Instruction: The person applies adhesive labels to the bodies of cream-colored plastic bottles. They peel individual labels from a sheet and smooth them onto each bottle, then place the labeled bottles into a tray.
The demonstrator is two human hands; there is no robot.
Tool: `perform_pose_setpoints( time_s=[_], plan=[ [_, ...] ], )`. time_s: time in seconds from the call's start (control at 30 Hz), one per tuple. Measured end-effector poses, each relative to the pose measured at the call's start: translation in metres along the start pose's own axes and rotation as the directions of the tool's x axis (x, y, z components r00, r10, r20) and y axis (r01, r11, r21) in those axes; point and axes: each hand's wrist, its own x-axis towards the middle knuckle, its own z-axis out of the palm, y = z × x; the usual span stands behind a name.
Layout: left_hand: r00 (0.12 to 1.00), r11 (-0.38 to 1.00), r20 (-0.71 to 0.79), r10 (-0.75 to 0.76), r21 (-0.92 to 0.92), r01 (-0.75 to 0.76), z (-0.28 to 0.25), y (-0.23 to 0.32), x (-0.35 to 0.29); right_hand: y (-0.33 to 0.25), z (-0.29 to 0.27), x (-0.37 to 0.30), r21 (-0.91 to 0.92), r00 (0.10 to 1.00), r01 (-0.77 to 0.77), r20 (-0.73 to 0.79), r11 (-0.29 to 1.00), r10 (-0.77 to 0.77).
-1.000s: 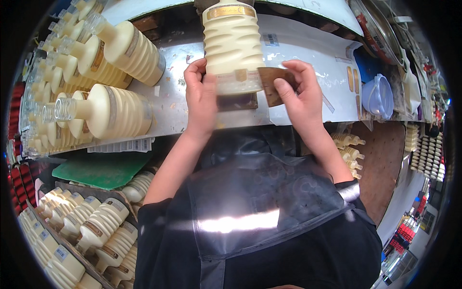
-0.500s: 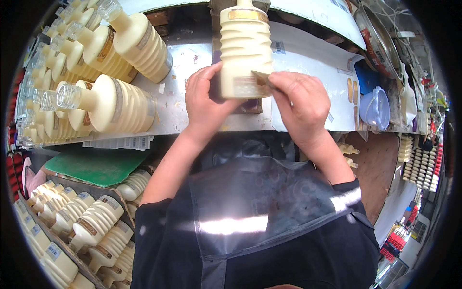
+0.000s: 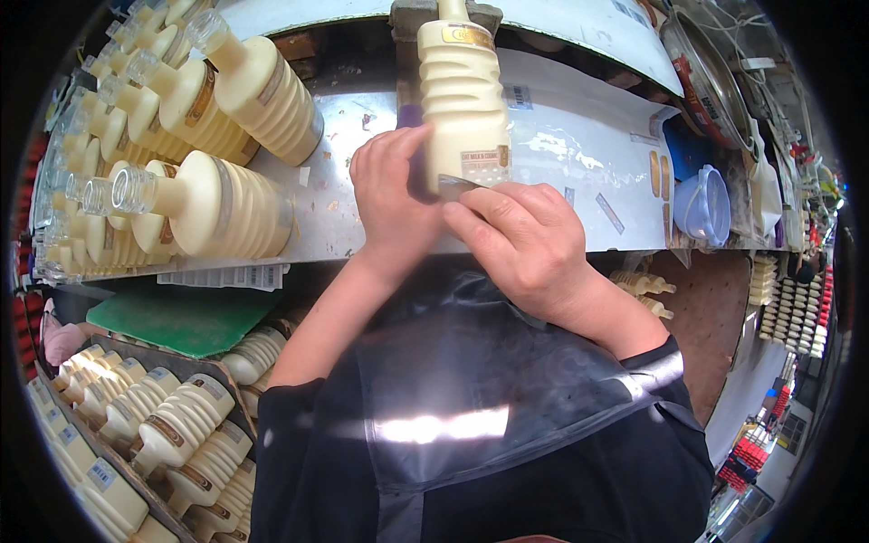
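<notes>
A broad, pale, glossy surface [image 3: 579,154] runs across in front of the person, scuffed and dotted with small stickers. On its left side lies a heap of cream-coloured ribbed plastic bottles [image 3: 217,136], each with a clear cap and a gold band at the shoulder, tipped on their sides and touching one another. Below the surface edge a grey crate [image 3: 136,434] holds more of the same bottles packed in rows, just beside a flat green board [image 3: 190,317]. A shiny dark apron [image 3: 480,380] covers the person's front. At the far right sits a translucent blue plastic tub [image 3: 706,204] with a lid. In the middle, one cream ribbed bottle [image 3: 460,100] lies lengthwise on the surface, neck pointing away from the person. The left hand [image 3: 394,199] is curled against the bottle's lower left side, fingers closed on it. The right hand [image 3: 520,244] presses thumb and forefinger together, pinching a small brownish label [image 3: 457,186] against the bottle's base.
</notes>
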Motion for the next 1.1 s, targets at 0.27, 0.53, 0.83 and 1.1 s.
perform_pose_setpoints(
  time_s=[0.27,0.53,0.83,1.1],
  plan=[
    [0.986,0.992,0.117,-0.116,-0.036,0.121,-0.012,-0.004,-0.008,0.012,0.003,-0.006,0.341,0.939,-0.333,0.032,0.879,0.343],
    [0.918,0.895,0.159,-0.364,-0.213,0.392,0.001,-0.001,-0.001,0.051,0.021,-0.017,0.423,0.494,-0.845,0.381,0.328,0.781],
    [0.904,0.837,0.158,-0.398,-0.341,0.428,0.005,-0.006,-0.005,0.051,0.044,-0.026,0.442,0.442,-0.867,0.471,0.229,0.763],
    [0.909,0.890,0.173,-0.380,-0.199,0.410,0.003,0.004,-0.002,0.051,0.048,-0.033,0.482,0.476,-0.842,0.454,0.241,0.753]
  ],
)
